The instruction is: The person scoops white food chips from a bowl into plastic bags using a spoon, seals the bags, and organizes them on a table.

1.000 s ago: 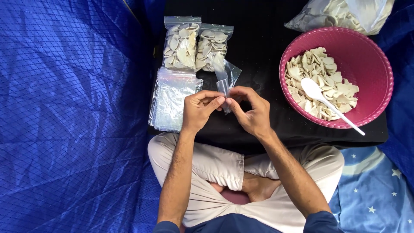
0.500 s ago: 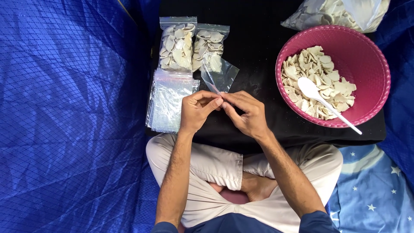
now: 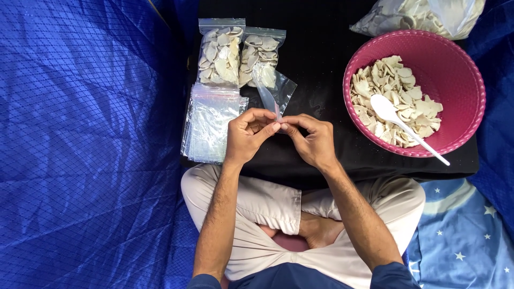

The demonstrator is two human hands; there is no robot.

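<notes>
A: Where's the bag rn?

B: You've got the small clear bag [image 3: 274,88] pinched at its near end, btwn your left hand [image 3: 247,135] and right hand [image 3: 313,140]. Both hands meet at the middle, fingertips pressed together on the bag's edge.

A: Which way does it point?

B: Long axis runs away from you, tilted a bit to the left. Far end lies over the black mat [image 3: 316,64], just touching the nearer of the two filled bags [image 3: 241,53], which sit beyond your left hand.

A: Is it open or sealed?

B: Can't tell. Your fingers cover the near end, and the plastic's see-thru w/ glare, so the edges are hard to make out. Looks empty, but not sure.

A: What else is round the hands?

B: Stack of empty clear bags [image 3: 211,123] just left of your left hand. Pink bowl [image 3: 466,69] of pale chips off to the right of your right hand, well apart, w/ a white spoon [image 3: 404,126] lying in it, handle pointing towards you and to the right. Beyond the bowl, a big plastic sack [image 3: 417,16] of the same chips, cut off by the top edge. Your crossed legs sit below the hands; the arms are cut off at the bottom edge.
</notes>
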